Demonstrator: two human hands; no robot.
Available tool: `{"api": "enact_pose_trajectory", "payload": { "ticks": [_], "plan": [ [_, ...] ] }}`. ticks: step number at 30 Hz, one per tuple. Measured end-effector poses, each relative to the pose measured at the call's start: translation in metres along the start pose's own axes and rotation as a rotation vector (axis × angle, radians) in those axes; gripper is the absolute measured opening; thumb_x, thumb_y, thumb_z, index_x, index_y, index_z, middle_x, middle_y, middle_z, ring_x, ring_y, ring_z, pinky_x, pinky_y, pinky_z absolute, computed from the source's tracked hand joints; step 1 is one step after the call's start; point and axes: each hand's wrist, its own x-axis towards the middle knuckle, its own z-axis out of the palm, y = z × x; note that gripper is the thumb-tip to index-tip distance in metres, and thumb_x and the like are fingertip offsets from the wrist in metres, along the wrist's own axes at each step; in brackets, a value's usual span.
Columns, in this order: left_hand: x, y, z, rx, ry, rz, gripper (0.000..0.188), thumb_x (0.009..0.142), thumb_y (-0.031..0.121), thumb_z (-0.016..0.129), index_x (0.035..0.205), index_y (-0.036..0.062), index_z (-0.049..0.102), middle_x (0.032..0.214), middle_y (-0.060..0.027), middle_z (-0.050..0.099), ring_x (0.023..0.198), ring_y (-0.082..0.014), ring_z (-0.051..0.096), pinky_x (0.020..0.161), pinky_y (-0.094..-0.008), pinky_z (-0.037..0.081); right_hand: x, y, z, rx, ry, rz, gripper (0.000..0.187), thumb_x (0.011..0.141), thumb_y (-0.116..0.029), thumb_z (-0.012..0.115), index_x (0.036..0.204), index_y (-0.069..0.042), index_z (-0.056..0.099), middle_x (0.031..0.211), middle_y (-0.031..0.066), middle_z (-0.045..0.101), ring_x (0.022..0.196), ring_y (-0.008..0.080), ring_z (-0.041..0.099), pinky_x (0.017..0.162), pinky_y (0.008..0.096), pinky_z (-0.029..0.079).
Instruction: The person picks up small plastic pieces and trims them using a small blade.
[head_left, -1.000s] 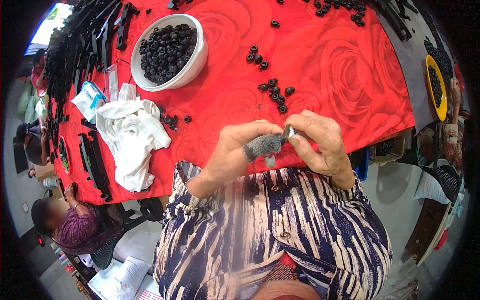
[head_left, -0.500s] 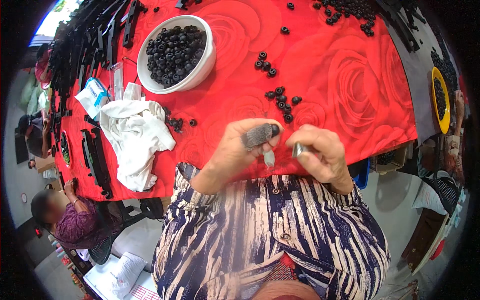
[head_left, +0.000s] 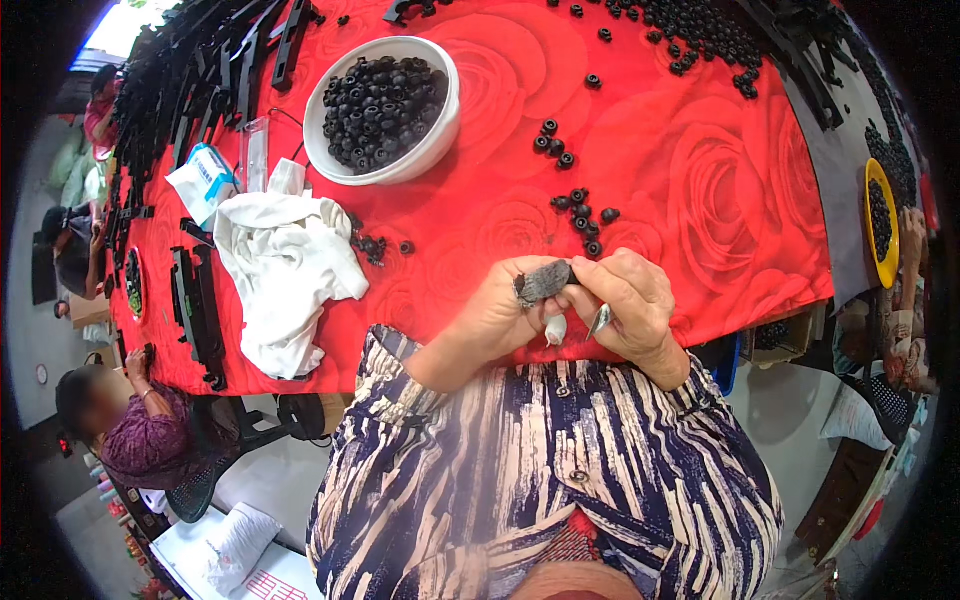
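Dark oblong part (head_left: pixel 545 282) pinched in left hand (head_left: pixel 505 315) fingers, held above near edge of red surface (head_left: pixel 700 200). Small metal tool (head_left: pixel 598 320) gripped in right hand (head_left: pixel 632 305), fingertips touching part. Loose black rings (head_left: pixel 582 215) scattered just beyond hands; white bowl (head_left: pixel 440 130) farther off.

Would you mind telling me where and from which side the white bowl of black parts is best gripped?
Grip the white bowl at its bare rim on the near right side, coming from above. Black parts fill its middle, and the white cloth crowds its left, while the right side faces open red tablecloth.
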Motion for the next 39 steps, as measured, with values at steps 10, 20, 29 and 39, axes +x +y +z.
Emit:
{"api": "enact_pose_trajectory", "payload": {
  "ticks": [10,20,29,39],
  "plan": [
    [-0.010,0.006,0.024,0.548,0.139,0.302,0.019,0.088,0.003,0.053,0.105,-0.0015,0.060,0.083,-0.0020,0.057,0.071,-0.0079,0.057,0.060,-0.0198,0.045,0.005,-0.016,-0.027,0.357,-0.192,0.567,0.014,0.084,-0.005,0.054,0.096,0.001,0.054,0.077,0.0131,0.053,0.065,0.0256,0.054,0.059,0.0303,0.042],
    [-0.007,0.003,0.022,0.744,0.040,0.449,0.021,0.087,0.001,0.055,0.107,-0.0035,0.058,0.087,-0.0033,0.054,0.070,-0.0099,0.058,0.061,-0.0204,0.045,0.003,-0.015,-0.023,0.202,-0.188,0.558,0.011,0.084,-0.006,0.056,0.093,0.001,0.055,0.076,0.0137,0.054,0.066,0.0281,0.056,0.058,0.0338,0.043],
    [-0.007,0.005,0.024,0.722,0.075,0.386,0.020,0.087,0.001,0.053,0.107,-0.0028,0.058,0.087,-0.0026,0.054,0.069,-0.0081,0.057,0.059,-0.0199,0.044,0.004,-0.009,-0.024,0.200,-0.229,0.536,0.011,0.082,-0.004,0.058,0.092,0.001,0.056,0.074,0.0135,0.054,0.065,0.0282,0.055,0.057,0.0339,0.042],
    [-0.006,0.003,0.018,0.665,0.131,0.349,0.019,0.087,0.000,0.052,0.104,-0.0030,0.060,0.085,-0.0031,0.055,0.069,-0.0087,0.057,0.060,-0.0202,0.045,0.002,0.003,-0.024,0.306,-0.342,0.480,0.013,0.079,-0.002,0.059,0.091,0.001,0.057,0.071,0.0132,0.054,0.059,0.0278,0.054,0.053,0.0340,0.041]
  ]
}}
